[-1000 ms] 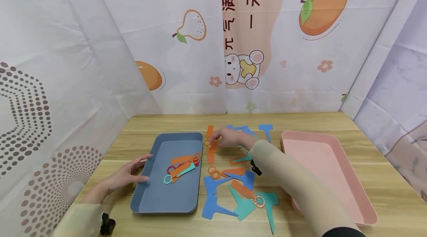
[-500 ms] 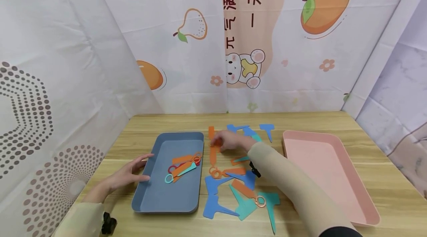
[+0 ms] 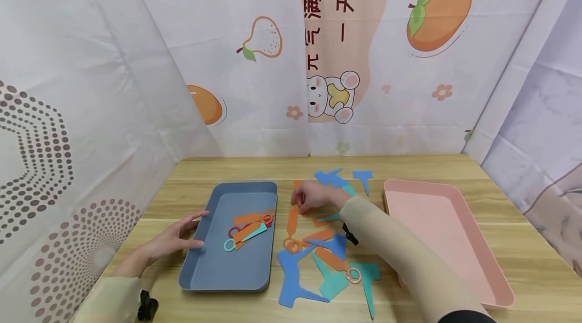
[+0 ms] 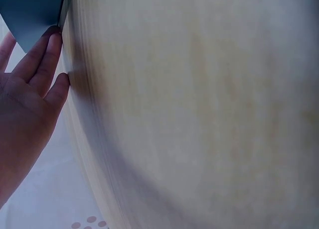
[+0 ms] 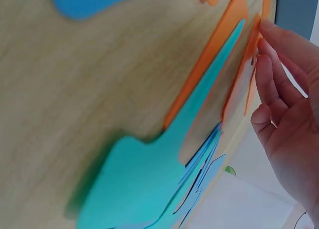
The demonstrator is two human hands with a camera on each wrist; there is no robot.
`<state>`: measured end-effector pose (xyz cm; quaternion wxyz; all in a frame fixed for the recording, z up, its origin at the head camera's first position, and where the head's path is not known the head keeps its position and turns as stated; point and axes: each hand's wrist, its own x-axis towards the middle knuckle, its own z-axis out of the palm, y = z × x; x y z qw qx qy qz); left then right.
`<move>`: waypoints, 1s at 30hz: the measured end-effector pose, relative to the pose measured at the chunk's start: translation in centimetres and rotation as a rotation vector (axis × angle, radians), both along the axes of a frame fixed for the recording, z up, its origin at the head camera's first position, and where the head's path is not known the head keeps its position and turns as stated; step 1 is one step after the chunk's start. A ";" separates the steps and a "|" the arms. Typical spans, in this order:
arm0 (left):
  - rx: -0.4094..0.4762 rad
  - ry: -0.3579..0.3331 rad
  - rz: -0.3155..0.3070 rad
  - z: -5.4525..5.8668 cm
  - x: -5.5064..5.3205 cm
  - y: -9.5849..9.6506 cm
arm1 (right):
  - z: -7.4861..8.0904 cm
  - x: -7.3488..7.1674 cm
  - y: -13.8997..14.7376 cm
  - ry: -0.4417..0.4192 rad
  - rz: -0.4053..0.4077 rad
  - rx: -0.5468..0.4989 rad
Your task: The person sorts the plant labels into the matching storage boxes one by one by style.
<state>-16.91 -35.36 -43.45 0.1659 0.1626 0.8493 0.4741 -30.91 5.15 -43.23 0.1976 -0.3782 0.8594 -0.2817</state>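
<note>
My left hand (image 3: 175, 239) lies spread at the left rim of the grey-blue tray (image 3: 227, 272), its fingertips and thumb against the edge. Inside that tray several orange, red and turquoise loop plant labels (image 3: 250, 229) overlap. Over the middle of the table, my right hand (image 3: 316, 195) has bent fingers and pinches an orange plant label (image 5: 244, 74) by its edge; the hand covers part of it. Just below the fingers another orange loop label (image 3: 292, 224) sticks out. A turquoise T-shaped label (image 5: 134, 184) lies near the right wrist, overlapping an orange one.
A pink tray (image 3: 436, 237) stands at the right, partly under the right sleeve. Blue T-shaped labels (image 3: 362, 176) lie at the back, and more blue, orange and turquoise labels (image 3: 334, 282) lie toward the front. A printed curtain (image 3: 254, 110) hangs behind the table (image 3: 204, 169).
My right hand has moved slightly right and toward the front. Orange labels under it and blue ones beside it have shifted a little. The left hand stays at the tray rim.
</note>
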 end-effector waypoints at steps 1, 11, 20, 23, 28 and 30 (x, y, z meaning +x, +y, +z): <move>-0.002 -0.002 0.001 0.0 0.0 0.0 | 0.0 0.0 0.0 0.011 0.003 0.000; 0.008 -0.002 -0.018 0.1 0.1 -0.1 | 0.5 -0.9 0.1 0.191 0.056 0.053; 0.040 -0.017 -0.023 0.0 0.1 -0.1 | 0.2 -1.2 0.5 0.153 -0.034 0.047; 0.023 -0.011 -0.020 0.0 0.0 -0.1 | -0.2 -1.4 0.7 0.166 -0.056 0.034; -0.011 -0.015 0.007 -0.1 0.0 0.0 | -0.4 -1.7 1.4 0.130 -0.064 0.016; -0.019 -0.019 0.020 -0.1 0.0 0.0 | -0.3 -1.8 1.6 0.117 -0.071 0.026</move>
